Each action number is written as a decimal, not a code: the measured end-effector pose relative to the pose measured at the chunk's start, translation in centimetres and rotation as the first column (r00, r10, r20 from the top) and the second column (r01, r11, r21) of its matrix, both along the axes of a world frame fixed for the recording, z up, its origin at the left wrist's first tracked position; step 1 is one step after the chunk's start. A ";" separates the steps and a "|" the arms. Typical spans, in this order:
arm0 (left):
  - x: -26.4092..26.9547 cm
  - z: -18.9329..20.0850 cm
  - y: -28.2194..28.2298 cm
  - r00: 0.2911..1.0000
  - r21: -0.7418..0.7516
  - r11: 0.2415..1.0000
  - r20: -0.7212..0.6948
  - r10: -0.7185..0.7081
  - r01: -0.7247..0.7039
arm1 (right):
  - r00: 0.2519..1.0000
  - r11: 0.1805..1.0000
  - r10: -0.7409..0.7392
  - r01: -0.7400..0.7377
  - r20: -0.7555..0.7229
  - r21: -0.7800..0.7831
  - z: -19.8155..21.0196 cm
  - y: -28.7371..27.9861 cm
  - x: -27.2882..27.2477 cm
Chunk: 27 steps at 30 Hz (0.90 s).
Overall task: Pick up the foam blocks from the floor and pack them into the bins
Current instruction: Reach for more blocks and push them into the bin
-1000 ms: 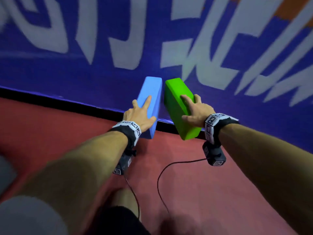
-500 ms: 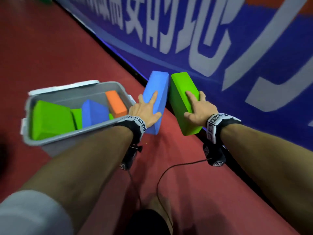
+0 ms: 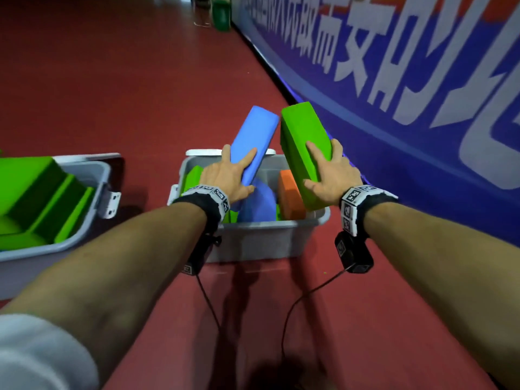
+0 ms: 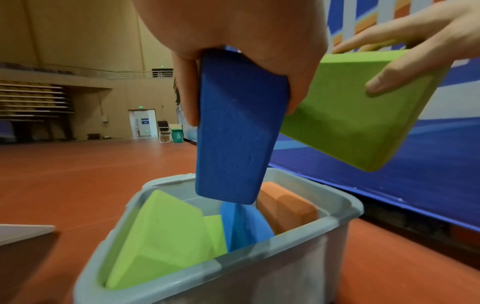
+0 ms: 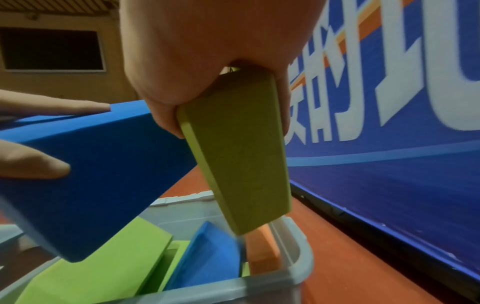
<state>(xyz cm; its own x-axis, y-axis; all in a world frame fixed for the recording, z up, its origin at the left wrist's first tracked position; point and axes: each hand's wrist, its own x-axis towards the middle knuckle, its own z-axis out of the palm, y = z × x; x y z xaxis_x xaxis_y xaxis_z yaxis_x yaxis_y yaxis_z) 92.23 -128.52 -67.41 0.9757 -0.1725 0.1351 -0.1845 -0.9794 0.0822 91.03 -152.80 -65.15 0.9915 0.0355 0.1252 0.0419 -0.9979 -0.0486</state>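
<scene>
Having been carried from beside the blue banner [image 3: 422,114], where half a second ago they were held short of the gray bin [image 3: 253,237], the blue foam block [image 3: 253,139] and green foam block [image 3: 304,153] are now poised above its opening. Each is clamped between thumb and fingers, by the left hand [image 3: 225,178] and right hand [image 3: 332,175]. Green, blue and orange blocks are already packed inside; release is judged imminent. A second bin [image 3: 92,175] of green blocks is seen at the left.

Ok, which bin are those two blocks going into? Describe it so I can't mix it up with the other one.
Start at the blue banner wall on the right; the grey bin nearest it, under both hands, is the one. It holds an orange block with blue and green ones, whereas the other bin to its left shows only green blocks.
</scene>
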 end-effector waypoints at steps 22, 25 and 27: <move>6.5 -9.9 -1.2 0.974 0.217 0.959 -0.090 0.208 -0.185 | 0.989 0.997 0.000 -0.012 -0.146 -0.081 -12.2 4.3 8.5; 7.1 -10.3 -2.1 0.918 0.038 0.988 -0.365 0.152 -0.149 | 0.931 0.992 0.125 -0.107 -0.343 0.071 -13.4 3.7 8.8; 7.4 -10.4 -2.2 0.875 -0.076 0.980 -0.467 0.129 -0.185 | 0.900 0.977 0.195 -0.144 -0.390 0.157 -13.8 3.1 9.0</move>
